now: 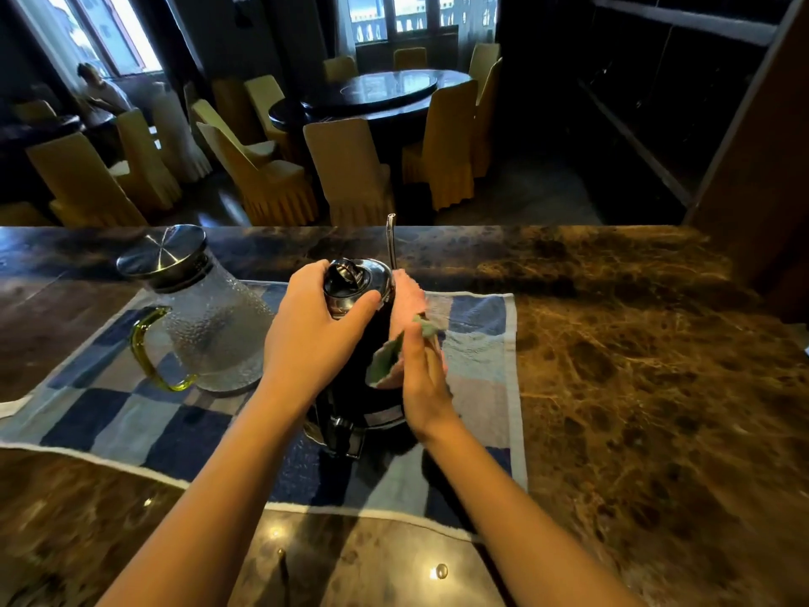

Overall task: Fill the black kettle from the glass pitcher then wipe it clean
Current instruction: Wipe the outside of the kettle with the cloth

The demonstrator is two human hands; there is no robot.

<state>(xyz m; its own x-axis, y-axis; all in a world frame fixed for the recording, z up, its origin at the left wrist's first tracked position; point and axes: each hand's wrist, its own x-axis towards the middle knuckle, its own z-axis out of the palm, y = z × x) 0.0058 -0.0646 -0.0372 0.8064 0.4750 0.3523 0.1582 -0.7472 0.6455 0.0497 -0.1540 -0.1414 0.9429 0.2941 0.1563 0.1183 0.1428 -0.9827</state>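
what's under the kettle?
The kettle stands on a dark base, which rests on the blue checked towel spread over the marble counter. The left hand and right hand cover much of the kettle; the towel patch beneath the base is hidden.

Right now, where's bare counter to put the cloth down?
The marble counter right of the checked towel is bare. The towel's middle is crowded: kettle, both hands, cloth, with the glass pitcher at its left.
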